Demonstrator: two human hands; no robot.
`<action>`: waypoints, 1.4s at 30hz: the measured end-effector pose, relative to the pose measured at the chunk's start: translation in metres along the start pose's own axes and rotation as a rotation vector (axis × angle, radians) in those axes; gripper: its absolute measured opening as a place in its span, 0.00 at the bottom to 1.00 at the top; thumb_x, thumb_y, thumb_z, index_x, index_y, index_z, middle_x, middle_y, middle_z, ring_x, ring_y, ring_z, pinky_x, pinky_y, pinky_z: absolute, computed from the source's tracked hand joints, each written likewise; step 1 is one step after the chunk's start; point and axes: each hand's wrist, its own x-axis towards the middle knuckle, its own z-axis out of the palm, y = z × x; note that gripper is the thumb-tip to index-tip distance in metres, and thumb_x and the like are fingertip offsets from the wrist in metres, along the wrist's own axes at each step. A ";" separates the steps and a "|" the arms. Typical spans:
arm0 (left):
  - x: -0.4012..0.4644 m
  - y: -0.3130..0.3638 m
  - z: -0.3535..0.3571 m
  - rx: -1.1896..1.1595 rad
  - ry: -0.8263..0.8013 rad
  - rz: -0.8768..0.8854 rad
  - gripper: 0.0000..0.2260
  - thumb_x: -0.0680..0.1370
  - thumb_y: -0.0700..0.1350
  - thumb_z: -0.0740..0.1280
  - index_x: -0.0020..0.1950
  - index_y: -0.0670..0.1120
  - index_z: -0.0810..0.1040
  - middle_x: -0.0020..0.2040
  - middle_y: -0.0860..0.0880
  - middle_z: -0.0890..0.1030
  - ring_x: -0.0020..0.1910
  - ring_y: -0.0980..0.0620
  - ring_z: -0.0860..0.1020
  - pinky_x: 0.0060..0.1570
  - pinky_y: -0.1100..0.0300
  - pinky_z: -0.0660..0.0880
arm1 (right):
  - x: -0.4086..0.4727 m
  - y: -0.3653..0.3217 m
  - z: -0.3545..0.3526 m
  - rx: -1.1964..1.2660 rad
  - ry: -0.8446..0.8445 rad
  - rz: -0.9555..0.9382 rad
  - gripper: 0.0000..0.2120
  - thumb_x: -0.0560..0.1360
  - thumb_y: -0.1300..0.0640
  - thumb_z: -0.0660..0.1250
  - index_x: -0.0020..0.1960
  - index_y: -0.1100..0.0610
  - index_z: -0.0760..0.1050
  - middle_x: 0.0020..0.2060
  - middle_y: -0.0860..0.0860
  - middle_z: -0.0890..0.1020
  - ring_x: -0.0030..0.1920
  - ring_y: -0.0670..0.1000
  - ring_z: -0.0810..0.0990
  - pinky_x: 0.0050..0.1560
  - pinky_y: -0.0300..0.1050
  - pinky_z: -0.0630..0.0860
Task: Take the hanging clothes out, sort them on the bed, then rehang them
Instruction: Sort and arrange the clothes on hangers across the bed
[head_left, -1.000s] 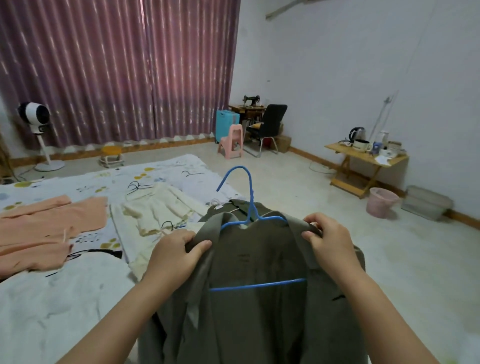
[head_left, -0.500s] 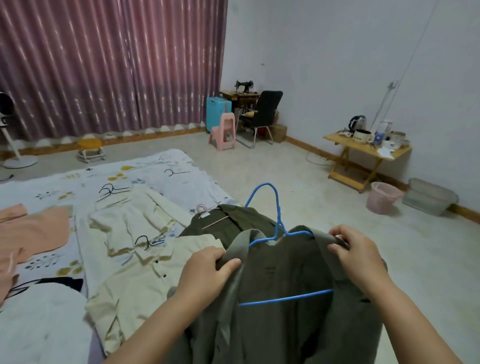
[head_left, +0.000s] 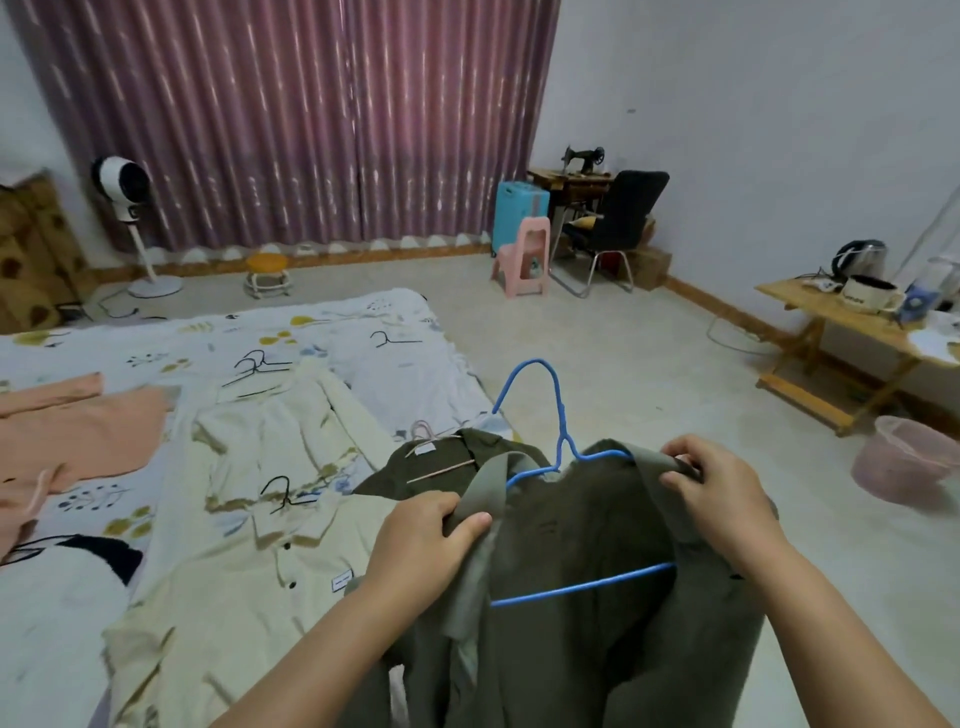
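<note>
Now both grips, left hand (head_left: 423, 540) and right hand (head_left: 714, 486), pinch the olive jacket (head_left: 587, 540) shoulders.

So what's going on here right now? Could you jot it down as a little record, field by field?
Setting: bedroom, bed with patterned sheet
Left hand: grips the olive jacket at its collar
Right hand: grips the jacket's other shoulder
Hanger: blue hanger inside the jacket, hook up
On the bed: cream shirts, peach garment, second olive garment
Loose: black hangers on the sheet
</note>
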 end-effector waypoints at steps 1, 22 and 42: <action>0.007 0.002 0.004 -0.008 0.004 -0.021 0.20 0.76 0.52 0.65 0.28 0.50 0.61 0.28 0.53 0.66 0.30 0.57 0.66 0.29 0.64 0.56 | 0.015 0.002 0.002 -0.011 -0.018 -0.017 0.06 0.73 0.62 0.68 0.50 0.57 0.77 0.48 0.55 0.80 0.52 0.56 0.76 0.48 0.45 0.68; 0.250 -0.154 0.075 -0.164 0.142 -0.316 0.21 0.73 0.45 0.70 0.26 0.51 0.62 0.26 0.53 0.67 0.30 0.58 0.67 0.30 0.67 0.60 | 0.275 -0.026 0.223 -0.167 -0.112 -0.097 0.20 0.74 0.61 0.66 0.65 0.59 0.72 0.62 0.59 0.75 0.63 0.59 0.71 0.64 0.49 0.65; 0.350 -0.386 0.246 0.036 -0.182 -0.753 0.13 0.76 0.48 0.66 0.53 0.39 0.75 0.50 0.39 0.78 0.52 0.40 0.76 0.49 0.53 0.68 | 0.306 0.049 0.508 -0.440 -0.852 0.239 0.33 0.79 0.39 0.48 0.77 0.52 0.43 0.76 0.49 0.38 0.76 0.52 0.39 0.72 0.62 0.49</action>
